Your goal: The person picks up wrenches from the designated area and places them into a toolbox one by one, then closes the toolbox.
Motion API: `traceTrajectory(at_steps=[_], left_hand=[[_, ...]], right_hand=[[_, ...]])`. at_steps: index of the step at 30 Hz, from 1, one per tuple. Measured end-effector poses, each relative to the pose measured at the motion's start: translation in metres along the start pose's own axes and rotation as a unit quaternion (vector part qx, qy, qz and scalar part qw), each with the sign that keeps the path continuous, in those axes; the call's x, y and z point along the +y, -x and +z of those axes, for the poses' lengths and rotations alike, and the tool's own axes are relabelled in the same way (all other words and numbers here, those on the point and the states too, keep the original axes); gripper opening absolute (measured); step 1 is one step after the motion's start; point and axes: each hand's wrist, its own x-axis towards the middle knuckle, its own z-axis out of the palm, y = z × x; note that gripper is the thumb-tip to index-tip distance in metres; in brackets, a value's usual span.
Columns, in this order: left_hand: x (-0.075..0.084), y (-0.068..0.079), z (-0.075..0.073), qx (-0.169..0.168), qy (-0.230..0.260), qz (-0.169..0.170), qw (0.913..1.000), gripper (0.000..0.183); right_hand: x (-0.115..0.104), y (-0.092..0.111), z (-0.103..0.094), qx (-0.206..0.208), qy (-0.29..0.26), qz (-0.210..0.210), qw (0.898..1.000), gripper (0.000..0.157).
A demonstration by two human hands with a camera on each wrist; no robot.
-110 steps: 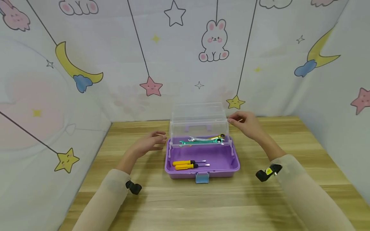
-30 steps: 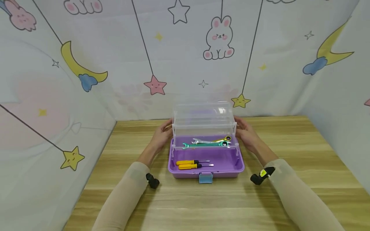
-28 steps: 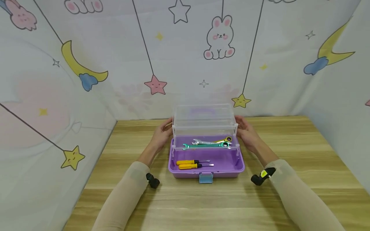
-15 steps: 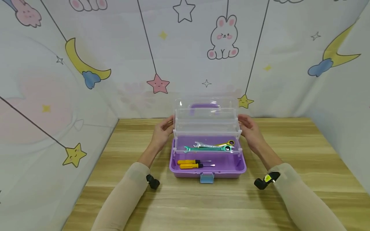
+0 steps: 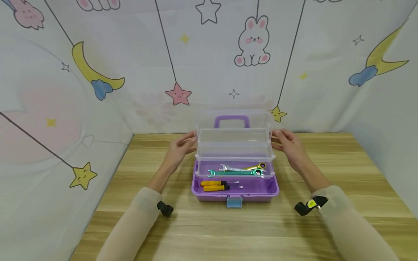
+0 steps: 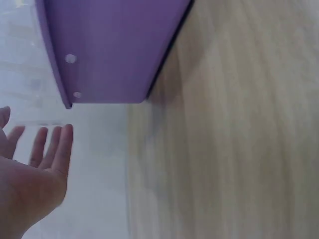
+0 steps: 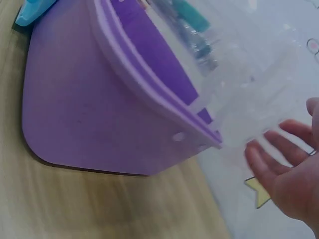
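A toolbox with a purple base (image 5: 235,198) and blue latch (image 5: 234,202) stands on the table. Its clear lid (image 5: 204,117) is raised, with a purple handle (image 5: 232,117) behind the clear trays (image 5: 233,136). Wrenches, one green (image 5: 233,173), one silver (image 5: 232,168) and one gold (image 5: 256,167), lie in the lower tray. Two yellow screwdrivers (image 5: 213,188) rest in the base. My left hand (image 5: 177,151) is at the left side of the lid and trays, fingers loosely extended. On the right side my right hand (image 5: 292,148) is likewise extended, fingertips at the clear plastic; contact is unclear.
A wooden table (image 5: 209,232) lies under the toolbox. White curtains (image 5: 147,72) with printed stars, moons and a rabbit hang close behind and at both sides. Black wrist cameras (image 5: 164,208) sit on both sleeves.
Both hands came to the lid's sides, then drew slightly outward. The lid has tilted back, bringing the handle into plain view. The clear trays and wrenches have come forward and lower.
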Motion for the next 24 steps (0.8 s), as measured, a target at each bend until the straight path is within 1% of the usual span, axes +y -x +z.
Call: traceTrajectory(at_steps=[4,6,8,12,15,18,22,24], left_hand=[[0.018,0.006,-0.002,-0.007,-0.046,-0.026,0.9986,0.053],[0.027,0.008,-0.003,-0.015,-0.071,-0.039,0.9966,0.061],[0.038,0.01,-0.003,-0.027,-0.091,-0.05,0.9942,0.07],[0.057,0.014,-0.001,-0.054,-0.128,-0.075,0.9874,0.086],[0.067,0.018,0.0,-0.069,-0.142,-0.085,0.9837,0.092],[0.074,0.023,0.001,-0.084,-0.149,-0.089,0.9812,0.09],[0.082,0.028,0.003,-0.101,-0.149,-0.091,0.9795,0.085],[0.085,0.03,0.005,-0.11,-0.139,-0.093,0.9797,0.084]], right_hand=[[-0.018,0.006,-0.007,-0.045,0.054,0.029,0.997,0.067],[-0.026,0.008,-0.011,-0.073,0.08,0.032,0.994,0.075],[-0.031,0.011,-0.015,-0.103,0.101,0.029,0.989,0.079],[-0.038,0.017,-0.019,-0.144,0.118,0.014,0.982,0.08],[-0.04,0.021,-0.019,-0.155,0.117,0.004,0.981,0.08],[-0.041,0.025,-0.019,-0.159,0.112,-0.003,0.981,0.08],[-0.045,0.027,-0.016,-0.151,0.113,-0.001,0.982,0.079],[-0.048,0.028,-0.014,-0.14,0.122,0.005,0.983,0.079]])
